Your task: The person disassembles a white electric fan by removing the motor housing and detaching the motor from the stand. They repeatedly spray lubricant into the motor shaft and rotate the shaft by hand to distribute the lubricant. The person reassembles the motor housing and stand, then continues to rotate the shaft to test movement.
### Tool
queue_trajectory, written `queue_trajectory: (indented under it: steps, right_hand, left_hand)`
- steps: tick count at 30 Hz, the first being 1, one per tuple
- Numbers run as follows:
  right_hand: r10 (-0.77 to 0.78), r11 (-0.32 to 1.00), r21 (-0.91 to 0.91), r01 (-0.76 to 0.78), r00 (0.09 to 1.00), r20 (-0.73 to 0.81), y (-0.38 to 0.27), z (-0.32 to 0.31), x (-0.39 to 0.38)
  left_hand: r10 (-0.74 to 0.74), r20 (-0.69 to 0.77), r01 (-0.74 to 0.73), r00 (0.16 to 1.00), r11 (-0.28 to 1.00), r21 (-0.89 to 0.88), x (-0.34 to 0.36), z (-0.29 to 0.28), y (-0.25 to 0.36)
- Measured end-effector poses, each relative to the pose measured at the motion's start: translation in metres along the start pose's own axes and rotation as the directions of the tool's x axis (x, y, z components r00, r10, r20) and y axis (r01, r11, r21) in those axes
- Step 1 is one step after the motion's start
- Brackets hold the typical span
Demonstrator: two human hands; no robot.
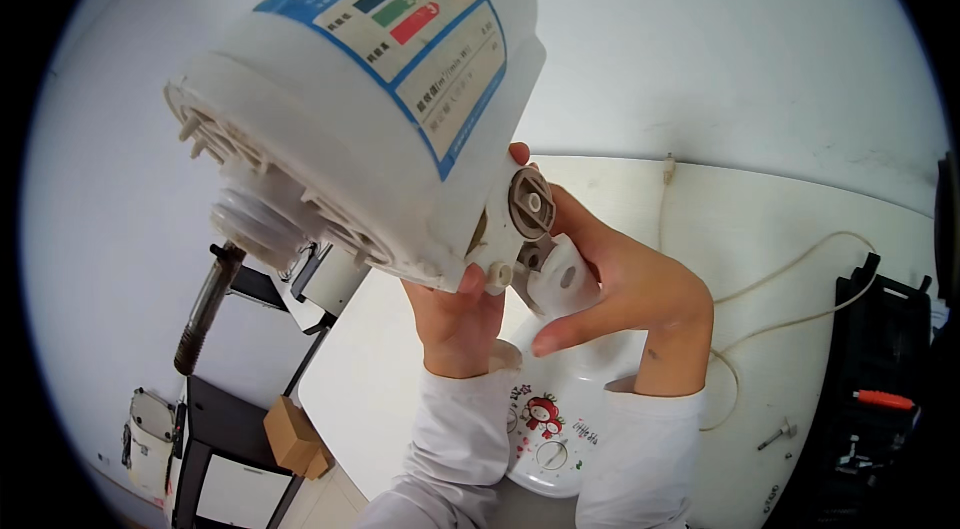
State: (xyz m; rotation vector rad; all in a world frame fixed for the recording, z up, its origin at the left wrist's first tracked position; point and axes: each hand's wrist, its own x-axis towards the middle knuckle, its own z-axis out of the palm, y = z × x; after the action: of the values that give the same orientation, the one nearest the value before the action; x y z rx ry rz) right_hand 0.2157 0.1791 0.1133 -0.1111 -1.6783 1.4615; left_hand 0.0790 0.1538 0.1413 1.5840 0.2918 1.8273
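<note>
A white fan motor head (330, 119) with a blue-edged label is raised above the table, tilted so its metal shaft (208, 314) points down to the left. My left hand (455, 324) grips the lower edge of the housing, thumb pressed near a small white peg. My right hand (645, 279) curls around the white neck joint (563, 279) below the housing; its thumb sticks out to the left, and its other fingers are partly hidden behind the head. Beside those fingers sits a round grey-brown knob (532, 204). The white fan base (550, 459), printed with a red cartoon figure, lies between my forearms.
A pale power cord (790, 324) loops over the white table (350, 389) at the right. A small metal screw (775, 436) lies near a black tool case (870, 379) holding an orange-handled tool. Beyond the table's left edge stand a cardboard box (293, 437) and dark furniture (225, 419).
</note>
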Motion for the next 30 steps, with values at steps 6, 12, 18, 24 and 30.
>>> queue_trajectory:
  steps: [6,12,18,24,30]
  right_hand:
    - [0.123,0.982,-0.139,-0.128,0.991,-0.050,0.001,-0.003,-0.005]
    - [0.130,0.990,-0.056,-0.131,0.991,-0.019,0.002,0.004,-0.003]
    - [0.132,0.991,0.011,-0.132,0.991,0.005,-0.005,0.004,-0.005]
    - [0.149,0.989,-0.012,-0.150,0.989,-0.019,-0.002,-0.002,-0.005]
    - [0.139,0.988,-0.070,-0.139,0.990,-0.008,-0.002,0.001,0.000]
  left_hand:
    - [-0.134,0.146,0.129,0.980,0.991,0.043,-0.002,-0.014,0.001]
    - [-0.060,0.155,0.066,0.986,0.997,-0.035,-0.004,-0.043,-0.005]
    - [0.072,0.245,0.059,0.967,0.870,-0.489,-0.007,-0.028,-0.023]
    - [-0.104,0.206,0.109,0.973,0.994,-0.015,-0.006,-0.037,-0.013]
    - [-0.100,0.191,0.090,0.976,0.994,0.060,-0.003,-0.031,-0.003]
